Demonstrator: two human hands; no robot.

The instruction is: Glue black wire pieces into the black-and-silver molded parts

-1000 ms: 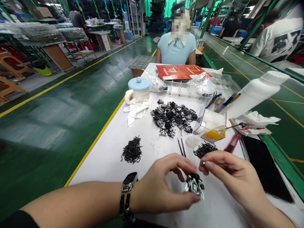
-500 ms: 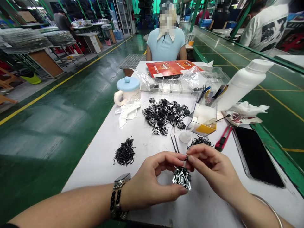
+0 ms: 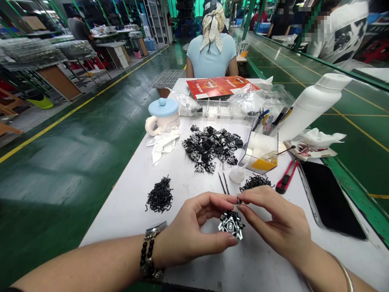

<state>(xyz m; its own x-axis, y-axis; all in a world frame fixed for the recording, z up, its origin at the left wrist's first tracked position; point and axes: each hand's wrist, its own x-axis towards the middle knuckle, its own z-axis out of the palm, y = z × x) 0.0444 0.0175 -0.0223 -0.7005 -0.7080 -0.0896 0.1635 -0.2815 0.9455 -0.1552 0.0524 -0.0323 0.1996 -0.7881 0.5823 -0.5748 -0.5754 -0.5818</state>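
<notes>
My left hand (image 3: 194, 227) grips a small black-and-silver part (image 3: 231, 224) between thumb and fingers, its shiny face turned up. Close against its upper right, my right hand (image 3: 276, 219) pinches a tiny dark piece (image 3: 239, 200) between thumb and index finger; most of it is hidden. Beyond the hands lies a heap of similar black-and-silver parts (image 3: 209, 144). Small curved black pieces form a pile (image 3: 159, 194) on the left and another pile (image 3: 257, 182) just behind my right hand. Dark tweezers (image 3: 223, 183) rest on the table past my fingertips.
A lidded mug (image 3: 164, 113) stands back left beside crumpled tissue (image 3: 164, 144). On the right are a clear tool box (image 3: 259, 156), a tilted white bottle (image 3: 316, 105), a red cutter (image 3: 286, 178) and a phone (image 3: 332, 202). A person in light blue (image 3: 211, 54) sits ahead.
Both hands have shifted slightly, the held part moving a little left and up. My right fingers have changed their pinch, with the thumb lower and the index finger straighter.
</notes>
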